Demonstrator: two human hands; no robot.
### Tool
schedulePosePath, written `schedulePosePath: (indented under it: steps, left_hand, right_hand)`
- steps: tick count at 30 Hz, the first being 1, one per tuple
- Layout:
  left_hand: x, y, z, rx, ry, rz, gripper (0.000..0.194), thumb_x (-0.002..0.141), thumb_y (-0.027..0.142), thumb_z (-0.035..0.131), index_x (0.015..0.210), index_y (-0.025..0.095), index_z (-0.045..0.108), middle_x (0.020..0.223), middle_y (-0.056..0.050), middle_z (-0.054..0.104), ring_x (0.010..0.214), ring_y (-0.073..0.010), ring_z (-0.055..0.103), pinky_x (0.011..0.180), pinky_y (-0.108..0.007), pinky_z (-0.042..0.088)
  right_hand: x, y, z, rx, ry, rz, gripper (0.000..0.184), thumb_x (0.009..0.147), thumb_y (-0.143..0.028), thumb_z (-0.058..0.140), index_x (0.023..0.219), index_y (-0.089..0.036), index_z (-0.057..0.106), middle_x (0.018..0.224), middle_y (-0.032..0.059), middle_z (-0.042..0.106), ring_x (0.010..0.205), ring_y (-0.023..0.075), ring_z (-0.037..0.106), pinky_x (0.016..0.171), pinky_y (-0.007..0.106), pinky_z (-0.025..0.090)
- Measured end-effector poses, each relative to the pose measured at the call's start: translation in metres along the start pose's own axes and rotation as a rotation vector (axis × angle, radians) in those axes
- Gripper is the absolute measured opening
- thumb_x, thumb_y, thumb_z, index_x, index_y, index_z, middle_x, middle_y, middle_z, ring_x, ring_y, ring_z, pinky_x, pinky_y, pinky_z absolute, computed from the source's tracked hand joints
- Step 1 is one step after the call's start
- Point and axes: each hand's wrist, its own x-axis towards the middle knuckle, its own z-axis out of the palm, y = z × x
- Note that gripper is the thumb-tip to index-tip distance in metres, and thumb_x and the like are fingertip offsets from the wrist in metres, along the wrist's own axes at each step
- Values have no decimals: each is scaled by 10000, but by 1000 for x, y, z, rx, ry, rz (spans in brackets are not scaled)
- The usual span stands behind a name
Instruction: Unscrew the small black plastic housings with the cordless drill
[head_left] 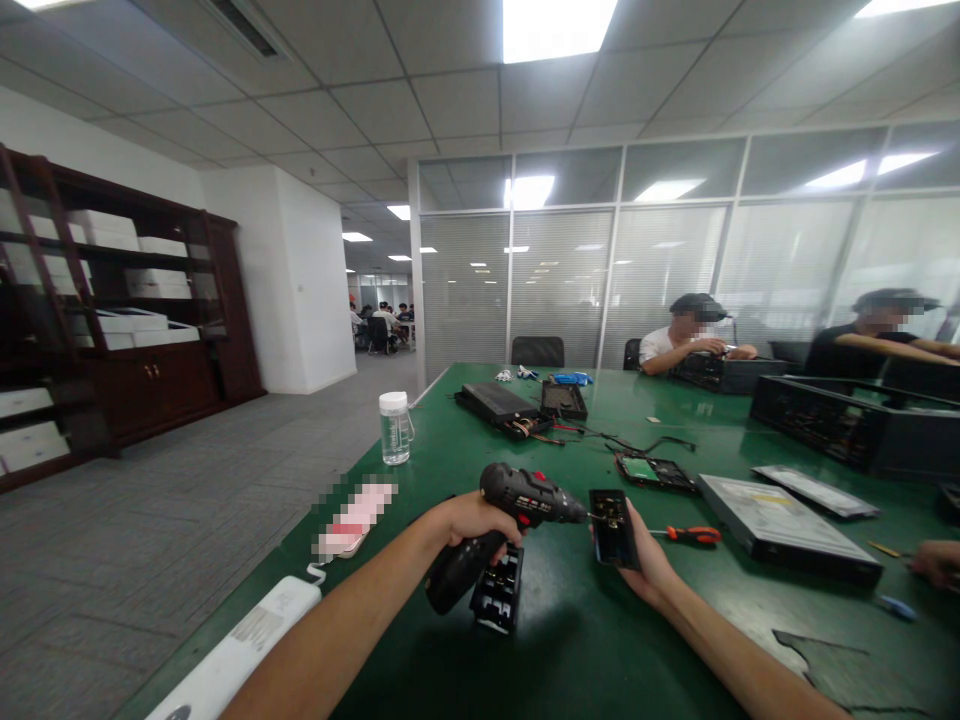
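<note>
My left hand [474, 518] is wrapped round the handle of a black cordless drill [525, 490] with red accents. Its bit points right and meets, or nearly meets, a small dark open casing [610, 545] with metallic parts inside. That casing is gripped in my right hand [651, 562], fingers behind it and tilted up toward the drill. Below the drill, a black slotted plastic frame [498, 598] rests on the green table [570, 640]. An orange-and-black screwdriver [694, 537] lies just right of my right hand, its shaft partly hidden behind that hand.
A water bottle [395, 430], a phone [360, 520] and a white power strip [259, 630] line the left edge. Beyond are a black power supply [499, 402], cables, a green circuit board [645, 470] and a silver drive [780, 520]. Two people work at computer cases [847, 425] on the right.
</note>
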Motion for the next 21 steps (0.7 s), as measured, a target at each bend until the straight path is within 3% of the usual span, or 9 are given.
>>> schedulePosePath:
  steps: [21]
  left_hand:
    - [1, -1, -1, -9, -3, -3, 290, 504, 240, 663, 758, 118, 596, 528, -5, 554, 452, -118, 515, 466, -249, 419]
  right_hand:
    - [-2, -1, 3, 7, 2, -2, 301, 733, -430, 557, 875, -168, 601, 782, 65, 662, 710, 207, 625, 663, 330, 504]
